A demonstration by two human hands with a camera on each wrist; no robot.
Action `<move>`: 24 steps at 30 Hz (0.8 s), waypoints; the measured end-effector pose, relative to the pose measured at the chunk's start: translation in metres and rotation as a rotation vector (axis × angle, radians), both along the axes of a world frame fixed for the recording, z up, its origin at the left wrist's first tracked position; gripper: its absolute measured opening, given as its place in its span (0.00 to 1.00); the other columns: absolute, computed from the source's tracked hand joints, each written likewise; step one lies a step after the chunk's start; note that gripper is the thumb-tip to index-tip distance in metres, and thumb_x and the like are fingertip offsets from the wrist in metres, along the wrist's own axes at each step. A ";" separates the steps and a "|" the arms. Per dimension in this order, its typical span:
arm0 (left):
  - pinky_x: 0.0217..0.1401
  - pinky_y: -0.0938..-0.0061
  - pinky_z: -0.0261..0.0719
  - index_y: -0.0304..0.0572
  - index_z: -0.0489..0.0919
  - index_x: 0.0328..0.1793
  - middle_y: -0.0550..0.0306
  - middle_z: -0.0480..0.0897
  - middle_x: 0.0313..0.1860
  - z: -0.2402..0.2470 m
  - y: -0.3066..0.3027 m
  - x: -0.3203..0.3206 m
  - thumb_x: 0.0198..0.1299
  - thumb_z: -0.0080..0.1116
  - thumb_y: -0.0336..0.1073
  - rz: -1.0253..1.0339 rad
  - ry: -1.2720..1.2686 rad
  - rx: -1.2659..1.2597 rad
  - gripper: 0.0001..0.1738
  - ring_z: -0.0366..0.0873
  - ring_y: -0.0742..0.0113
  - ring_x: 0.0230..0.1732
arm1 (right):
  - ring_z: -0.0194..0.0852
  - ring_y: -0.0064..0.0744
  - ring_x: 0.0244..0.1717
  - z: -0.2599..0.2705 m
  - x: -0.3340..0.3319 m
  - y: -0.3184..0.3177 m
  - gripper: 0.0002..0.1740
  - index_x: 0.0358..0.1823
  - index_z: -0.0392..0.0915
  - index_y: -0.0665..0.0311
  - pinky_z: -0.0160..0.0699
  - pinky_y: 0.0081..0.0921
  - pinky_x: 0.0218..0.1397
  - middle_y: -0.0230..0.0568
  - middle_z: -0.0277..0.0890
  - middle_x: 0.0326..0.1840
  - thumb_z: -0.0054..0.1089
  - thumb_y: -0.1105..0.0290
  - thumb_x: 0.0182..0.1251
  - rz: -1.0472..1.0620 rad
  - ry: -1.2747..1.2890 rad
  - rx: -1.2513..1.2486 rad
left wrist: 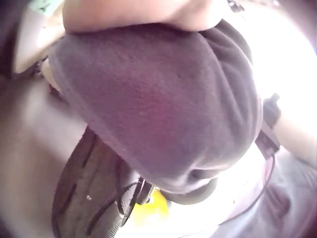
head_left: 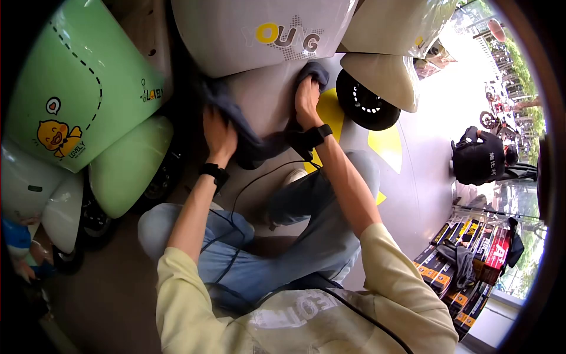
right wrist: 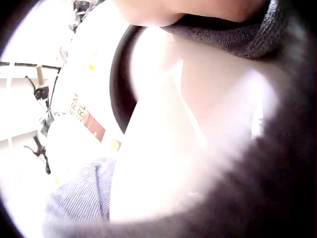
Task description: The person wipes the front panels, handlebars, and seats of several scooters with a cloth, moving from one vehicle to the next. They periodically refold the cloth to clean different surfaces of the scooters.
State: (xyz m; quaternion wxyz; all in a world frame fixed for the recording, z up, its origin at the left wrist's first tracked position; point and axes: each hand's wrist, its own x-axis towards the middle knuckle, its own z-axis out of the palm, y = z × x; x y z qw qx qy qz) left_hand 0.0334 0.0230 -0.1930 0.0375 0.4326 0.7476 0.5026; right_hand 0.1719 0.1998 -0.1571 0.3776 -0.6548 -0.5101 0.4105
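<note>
A dark grey cloth (head_left: 239,121) lies against the pale front fender (head_left: 265,97) of a scooter lettered "YOUNG" (head_left: 289,36). My left hand (head_left: 219,133) grips the cloth at the fender's left side, its fingertips hidden. In the left wrist view, the soft fabric (left wrist: 158,99) hangs in a broad fold below that hand (left wrist: 143,12). On the fender's right side, my right hand (head_left: 307,99) holds a bunched part of dark cloth (head_left: 316,72) over its fingers. The right wrist view has this cloth (right wrist: 247,42) under the hand (right wrist: 198,7), close to the glossy surface.
A green scooter (head_left: 88,88) stands at left, and another pale scooter's front wheel (head_left: 367,100) is close at right. A thin black cable (head_left: 236,200) loops over my crossed legs (head_left: 277,248). Stacked boxes (head_left: 466,259) and a person in black (head_left: 480,156) are at right.
</note>
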 end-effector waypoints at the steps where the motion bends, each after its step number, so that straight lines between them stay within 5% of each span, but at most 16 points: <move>1: 0.78 0.48 0.59 0.26 0.68 0.72 0.24 0.65 0.73 0.003 0.002 0.006 0.66 0.55 0.46 0.005 0.226 0.029 0.35 0.62 0.28 0.74 | 0.68 0.68 0.68 0.012 0.005 -0.007 0.41 0.66 0.71 0.72 0.64 0.49 0.72 0.68 0.72 0.66 0.33 0.40 0.75 0.008 0.039 -0.117; 4: 0.78 0.40 0.57 0.27 0.72 0.68 0.21 0.63 0.73 0.015 0.001 0.021 0.60 0.60 0.46 -0.058 0.471 0.027 0.35 0.61 0.26 0.73 | 0.65 0.63 0.73 -0.028 0.016 0.006 0.44 0.72 0.68 0.72 0.64 0.44 0.74 0.66 0.69 0.71 0.33 0.38 0.74 -0.030 0.031 -0.294; 5: 0.79 0.40 0.57 0.29 0.74 0.67 0.23 0.64 0.73 0.019 -0.001 0.023 0.59 0.61 0.45 -0.110 0.491 0.024 0.34 0.61 0.28 0.74 | 0.63 0.53 0.77 -0.045 0.026 0.011 0.50 0.79 0.57 0.68 0.62 0.45 0.75 0.53 0.62 0.79 0.32 0.32 0.70 -0.014 0.061 -0.450; 7: 0.79 0.41 0.58 0.33 0.77 0.64 0.27 0.66 0.73 0.030 -0.002 0.028 0.56 0.64 0.44 -0.209 0.531 0.019 0.32 0.62 0.30 0.75 | 0.64 0.54 0.74 -0.063 0.031 0.000 0.42 0.75 0.62 0.68 0.62 0.46 0.74 0.56 0.65 0.74 0.38 0.42 0.72 0.229 -0.110 -0.239; 9: 0.79 0.52 0.62 0.41 0.83 0.52 0.47 0.75 0.71 0.050 0.001 0.046 0.47 0.68 0.35 -0.566 0.643 0.061 0.22 0.70 0.50 0.72 | 0.65 0.56 0.71 -0.073 0.034 -0.020 0.34 0.72 0.66 0.68 0.61 0.48 0.74 0.59 0.67 0.70 0.44 0.51 0.73 0.518 -0.426 0.269; 11: 0.79 0.54 0.62 0.43 0.83 0.50 0.51 0.75 0.72 0.050 0.003 0.046 0.45 0.70 0.34 -0.569 0.625 0.060 0.22 0.70 0.54 0.74 | 0.67 0.57 0.68 -0.066 0.037 -0.033 0.26 0.68 0.70 0.68 0.61 0.50 0.73 0.62 0.70 0.66 0.51 0.61 0.74 0.611 -0.475 0.457; 16: 0.79 0.53 0.62 0.43 0.82 0.53 0.51 0.73 0.74 0.063 0.015 0.033 0.47 0.70 0.35 -0.589 0.552 0.068 0.23 0.68 0.52 0.75 | 0.67 0.53 0.68 -0.035 0.043 -0.021 0.25 0.69 0.70 0.64 0.63 0.47 0.70 0.58 0.69 0.67 0.51 0.63 0.74 0.731 -0.481 0.609; 18: 0.79 0.51 0.61 0.43 0.80 0.59 0.48 0.72 0.75 0.071 0.020 0.027 0.51 0.69 0.37 -0.528 0.534 0.097 0.27 0.67 0.48 0.76 | 0.73 0.55 0.63 -0.044 0.041 -0.015 0.21 0.62 0.76 0.66 0.68 0.45 0.65 0.57 0.75 0.61 0.53 0.64 0.73 0.694 -0.324 0.822; 21: 0.80 0.49 0.59 0.44 0.77 0.64 0.44 0.70 0.76 0.058 0.019 0.020 0.54 0.67 0.39 -0.379 0.476 0.076 0.30 0.65 0.44 0.77 | 0.76 0.58 0.59 -0.039 0.022 -0.028 0.18 0.57 0.78 0.69 0.72 0.46 0.63 0.55 0.78 0.58 0.53 0.65 0.72 0.372 0.298 0.381; 24: 0.81 0.44 0.54 0.39 0.74 0.70 0.38 0.65 0.78 0.052 0.011 0.029 0.53 0.65 0.42 -0.313 0.513 0.017 0.36 0.59 0.42 0.80 | 0.65 0.61 0.69 -0.009 0.011 -0.078 0.22 0.62 0.74 0.70 0.54 0.53 0.77 0.59 0.74 0.64 0.50 0.69 0.70 0.322 -0.080 0.622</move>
